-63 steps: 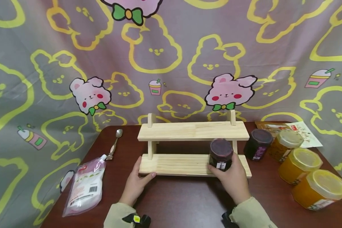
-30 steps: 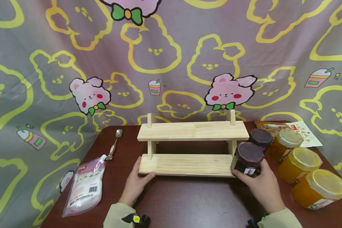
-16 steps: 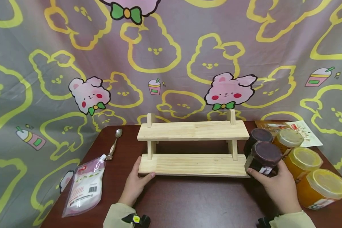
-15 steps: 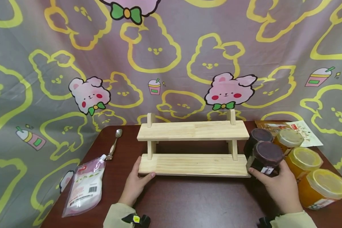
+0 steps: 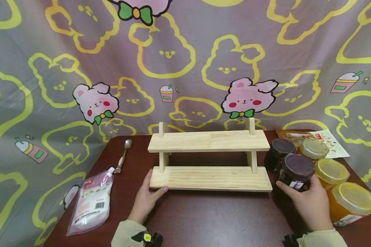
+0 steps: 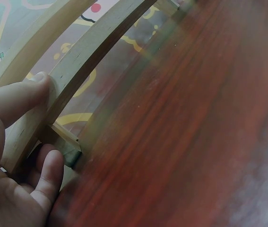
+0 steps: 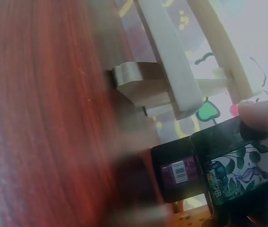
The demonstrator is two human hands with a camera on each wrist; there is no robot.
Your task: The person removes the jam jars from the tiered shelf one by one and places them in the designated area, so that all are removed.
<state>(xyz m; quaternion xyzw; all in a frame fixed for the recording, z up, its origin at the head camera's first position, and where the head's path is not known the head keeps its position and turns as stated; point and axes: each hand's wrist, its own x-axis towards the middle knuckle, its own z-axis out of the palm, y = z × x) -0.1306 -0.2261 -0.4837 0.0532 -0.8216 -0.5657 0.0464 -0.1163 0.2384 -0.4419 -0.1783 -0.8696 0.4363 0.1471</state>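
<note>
A two-tier wooden shelf rack (image 5: 210, 178) stands in the middle of the table. My left hand (image 5: 146, 197) grips the left end of its lower board, thumb on top and fingers beneath, as the left wrist view also shows. Right of the rack, my right hand (image 5: 312, 202) holds a dark jam jar (image 5: 296, 168) with a purple lid. That jar's leafy label (image 7: 242, 170) faces the right wrist camera. Behind it stands a second dark jar (image 5: 279, 152) with a purple label (image 7: 178, 172). Both boards of the rack carry nothing.
On the right are a jar with a pale lid (image 5: 315, 148) and two orange jars (image 5: 330, 171), (image 5: 353, 202), near flat packets (image 5: 329, 144) at the back. A spouted pouch (image 5: 92, 202) and a spoon (image 5: 123, 156) lie on the left. A patterned curtain (image 5: 188, 68) hangs behind.
My right hand has carried the dark jar from over the lower board's right end to the right, past the rack and towards the other jars. The left hand has stayed on the rack.
</note>
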